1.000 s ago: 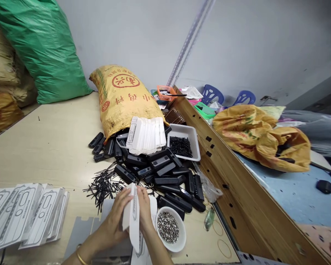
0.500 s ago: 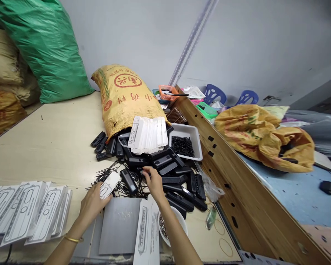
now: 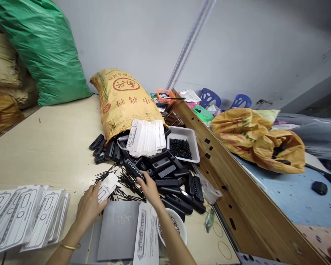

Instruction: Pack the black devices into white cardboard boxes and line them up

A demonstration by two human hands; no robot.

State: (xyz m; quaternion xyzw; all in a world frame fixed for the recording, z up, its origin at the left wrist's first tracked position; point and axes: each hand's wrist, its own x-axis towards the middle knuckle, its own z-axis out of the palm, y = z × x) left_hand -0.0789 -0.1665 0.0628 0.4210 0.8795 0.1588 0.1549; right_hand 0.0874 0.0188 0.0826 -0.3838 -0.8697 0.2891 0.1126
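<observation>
In my left hand is a white printed card with a line drawing on it, closed between thumb and fingers. My right hand grips the near end of a black oblong plastic piece with a row of small openings along it. Beneath and beside that piece lie thin black sticks and a heap of similar black plastic pieces. Directly in front of me are a flat grey metal plate and a long white printed card.
White bowl of small metal parts, partly behind my right forearm. Grey tray with black sticks. White card stack at the mouth of a yellow sack. Packaged cards at left. A wooden board edges the table's right side.
My right hand now has hold of a black plastic piece, its slotted face showing. The black piece lying near the left card is gone from that spot. My left hand keeps its card.
</observation>
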